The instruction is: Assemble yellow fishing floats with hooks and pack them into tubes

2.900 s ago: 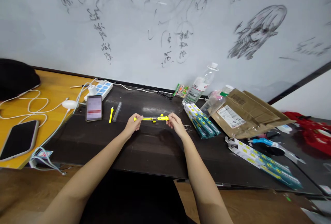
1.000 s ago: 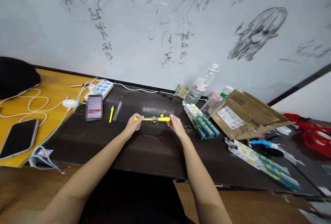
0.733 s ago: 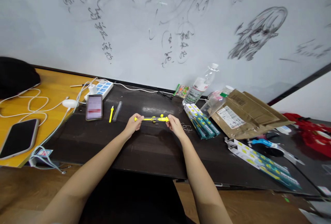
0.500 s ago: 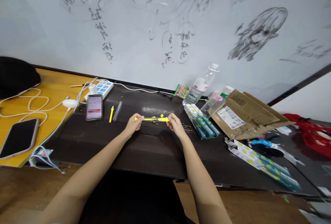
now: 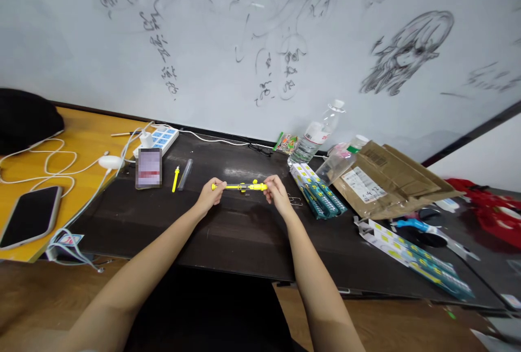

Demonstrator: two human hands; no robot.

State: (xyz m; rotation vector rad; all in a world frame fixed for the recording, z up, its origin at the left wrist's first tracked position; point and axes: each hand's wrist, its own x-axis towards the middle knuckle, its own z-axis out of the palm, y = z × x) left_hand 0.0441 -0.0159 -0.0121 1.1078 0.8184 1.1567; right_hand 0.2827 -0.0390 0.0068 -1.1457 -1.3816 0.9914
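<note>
My left hand (image 5: 210,195) is closed around the left end of a thin yellow pen-like rod (image 5: 233,187), held level above the dark table. At the rod's right end, my right hand (image 5: 277,193) pinches a wider yellow piece (image 5: 257,187) between thumb and fingertips. A see-through section lies between the two yellow parts, and they seem to be in one line. Just behind the rod is a small yellow part (image 5: 255,181). Further left, a separate yellow pen-like piece (image 5: 176,179) rests beside a clear tube (image 5: 185,174).
Teal and white boxes (image 5: 317,192) lie to the right, near a water bottle (image 5: 313,138) and a brown parcel bag (image 5: 391,178). More boxes (image 5: 415,257) lie nearer the right front. A phone (image 5: 30,216), cables and a power strip (image 5: 163,139) are at the left.
My right hand has shifted slightly right and its fingers have changed position on the wider yellow piece. The left hand looks the same.
</note>
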